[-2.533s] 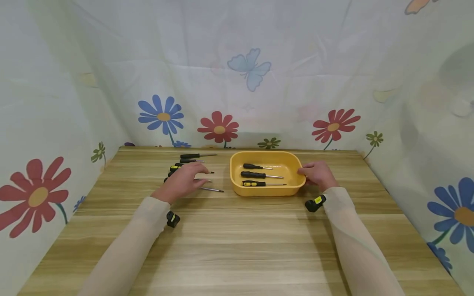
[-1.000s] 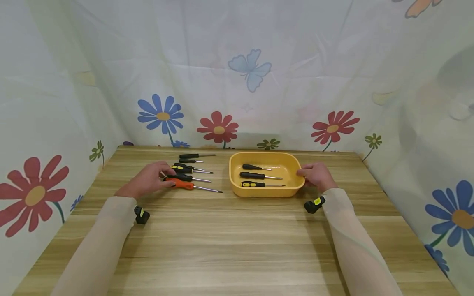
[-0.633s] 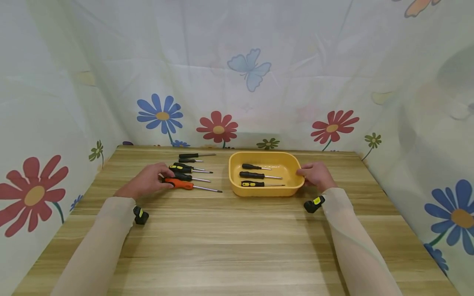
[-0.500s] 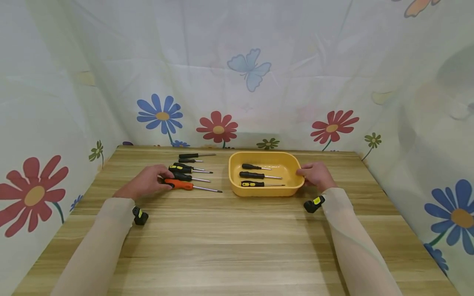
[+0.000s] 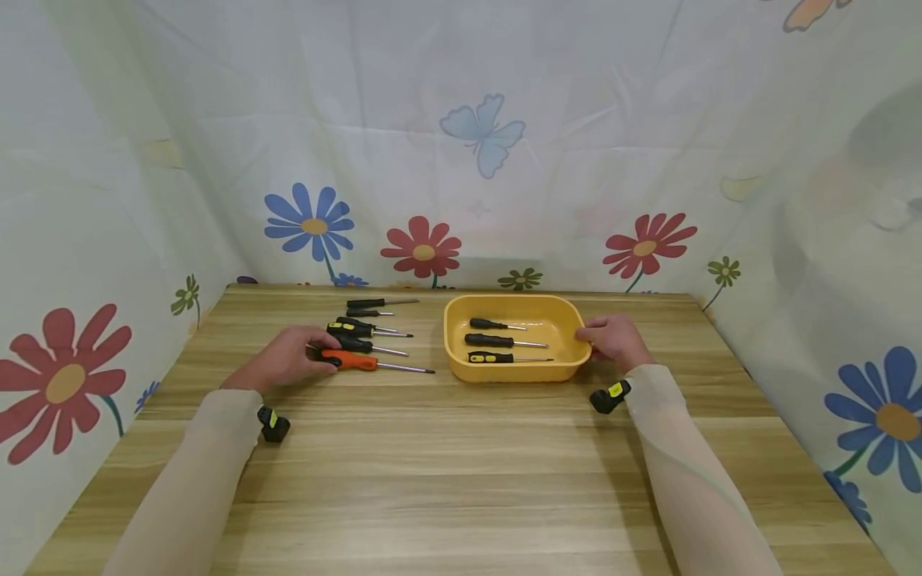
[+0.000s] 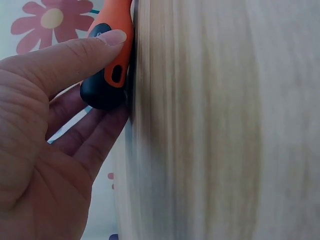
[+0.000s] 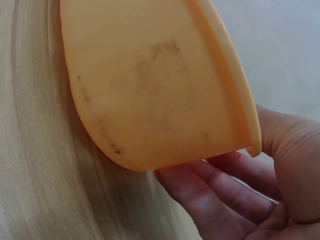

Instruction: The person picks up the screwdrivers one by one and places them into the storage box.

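At the left, my left hand [image 5: 284, 358] pinches the butt end of an orange-and-black screwdriver [image 5: 358, 360], thumb on top of the handle in the left wrist view. The screwdriver lies nearest me in a row, its shaft pointing right. Close behind it is a black-handled screwdriver [image 5: 356, 344], its handle end partly hidden by my fingers. My right hand [image 5: 618, 340] grips the right end of a yellow plastic bin [image 5: 519, 374], thumb at the rim and fingers against the outer wall. Inside lie a small black screwdriver [image 5: 487, 324], a larger black one [image 5: 490, 341] and a black-and-yellow one [image 5: 491, 358].
Farther back in the row lie black-and-yellow screwdrivers [image 5: 350, 329] and two thin black screwdrivers, one [image 5: 366, 303] near the table's back edge. A flower-printed curtain [image 5: 483, 136] hangs behind and beside the wooden table [image 5: 461, 472].
My left hand has moved left and back from over the row of screwdrivers to the orange screwdriver's handle, uncovering the row. My right hand has stayed on the bin.
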`<state>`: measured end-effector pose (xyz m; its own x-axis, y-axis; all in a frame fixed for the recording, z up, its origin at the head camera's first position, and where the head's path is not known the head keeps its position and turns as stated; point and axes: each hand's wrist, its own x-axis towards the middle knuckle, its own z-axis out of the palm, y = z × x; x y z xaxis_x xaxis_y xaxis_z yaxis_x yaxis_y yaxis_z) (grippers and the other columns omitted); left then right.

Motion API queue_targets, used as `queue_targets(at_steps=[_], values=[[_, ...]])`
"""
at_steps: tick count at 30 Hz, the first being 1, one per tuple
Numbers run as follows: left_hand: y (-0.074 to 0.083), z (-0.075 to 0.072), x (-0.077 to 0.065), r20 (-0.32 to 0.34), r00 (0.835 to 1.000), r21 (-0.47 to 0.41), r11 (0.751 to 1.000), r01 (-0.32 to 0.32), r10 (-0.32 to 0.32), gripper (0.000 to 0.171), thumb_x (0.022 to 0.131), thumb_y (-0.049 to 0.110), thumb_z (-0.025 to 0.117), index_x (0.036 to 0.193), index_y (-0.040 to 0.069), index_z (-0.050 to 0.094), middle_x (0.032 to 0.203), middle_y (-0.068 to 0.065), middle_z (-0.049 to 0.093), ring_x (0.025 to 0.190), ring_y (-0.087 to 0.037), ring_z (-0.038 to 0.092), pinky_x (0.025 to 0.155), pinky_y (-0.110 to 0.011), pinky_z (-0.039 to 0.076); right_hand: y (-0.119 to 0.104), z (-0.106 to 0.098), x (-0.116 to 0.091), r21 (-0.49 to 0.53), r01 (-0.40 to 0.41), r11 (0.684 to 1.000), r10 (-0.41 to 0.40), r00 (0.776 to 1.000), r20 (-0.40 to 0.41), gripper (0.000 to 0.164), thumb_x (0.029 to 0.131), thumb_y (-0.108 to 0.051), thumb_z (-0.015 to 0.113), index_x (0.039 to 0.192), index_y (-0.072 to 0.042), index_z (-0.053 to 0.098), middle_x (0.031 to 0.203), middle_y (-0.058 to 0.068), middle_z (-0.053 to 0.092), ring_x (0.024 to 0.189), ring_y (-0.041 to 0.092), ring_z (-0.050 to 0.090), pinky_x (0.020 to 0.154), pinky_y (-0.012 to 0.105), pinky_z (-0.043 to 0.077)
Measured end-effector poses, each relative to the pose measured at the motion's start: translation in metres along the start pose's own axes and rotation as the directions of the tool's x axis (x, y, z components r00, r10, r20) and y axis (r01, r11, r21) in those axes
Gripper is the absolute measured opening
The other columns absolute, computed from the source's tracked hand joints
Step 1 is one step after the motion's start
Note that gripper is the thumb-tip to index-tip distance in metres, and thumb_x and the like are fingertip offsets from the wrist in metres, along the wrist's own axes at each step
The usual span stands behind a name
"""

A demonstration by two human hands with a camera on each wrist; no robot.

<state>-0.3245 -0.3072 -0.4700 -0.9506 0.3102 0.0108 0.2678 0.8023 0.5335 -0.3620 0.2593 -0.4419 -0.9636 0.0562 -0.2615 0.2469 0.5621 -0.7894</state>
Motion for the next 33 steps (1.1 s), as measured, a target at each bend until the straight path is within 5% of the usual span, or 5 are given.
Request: queue_targets(at_steps=[10,19,27,33], values=[[0.005,0.006,-0.001,-0.005,1.000,0.022,0.999,-0.029,0.029,0.038,0.086,0.021,0.085,0.120,0.010,0.074,0.118,-0.012,0.073,0.108,-0.031,0.065,0.100,-0.056,0.052,-0.002,0.001,-0.001,0.013,-0.034,0.999,0.034,0.999,0.004,0.041,0.099,-0.024,0.070,0.133,-0.002,0.067,0.118,0.018,0.073,0.079,0.020,0.068,0.074,0.026,0.061],[0.007,0.005,-0.004,0.008,0.999,-0.015,0.999,0.032,-0.032,0.039,0.085,0.027,0.085,0.120,0.014,0.074,0.120,-0.011,0.072,0.111,-0.030,0.062,0.103,-0.057,0.048,-0.002,-0.001,-0.001,0.012,-0.034,0.999,0.034,0.999,0.010,0.041,0.099,-0.025,0.070,0.132,-0.002,0.067,0.115,0.016,0.074,0.079,0.020,0.068,0.075,0.027,0.061],[0.004,0.006,-0.015,-0.032,0.998,-0.116,0.992,0.049,-0.053,0.044,0.083,0.039,0.085,0.120,0.018,0.075,0.125,-0.012,0.070,0.111,-0.028,0.065,0.100,-0.053,0.052,-0.001,0.000,-0.001,0.005,-0.012,1.000,0.012,1.000,0.006,0.043,0.097,-0.026,0.071,0.131,0.001,0.067,0.110,0.016,0.074,0.078,0.018,0.069,0.074,0.028,0.062],[0.010,0.006,-0.021,-0.011,0.994,-0.207,0.972,0.108,-0.113,0.043,0.084,0.038,0.085,0.123,0.020,0.075,0.125,-0.009,0.070,0.108,-0.028,0.059,0.090,-0.038,0.051,-0.002,0.000,-0.001,0.005,-0.014,1.000,0.013,1.000,0.008,0.042,0.098,-0.024,0.070,0.131,0.001,0.067,0.110,0.017,0.075,0.076,0.018,0.068,0.072,0.028,0.062]])
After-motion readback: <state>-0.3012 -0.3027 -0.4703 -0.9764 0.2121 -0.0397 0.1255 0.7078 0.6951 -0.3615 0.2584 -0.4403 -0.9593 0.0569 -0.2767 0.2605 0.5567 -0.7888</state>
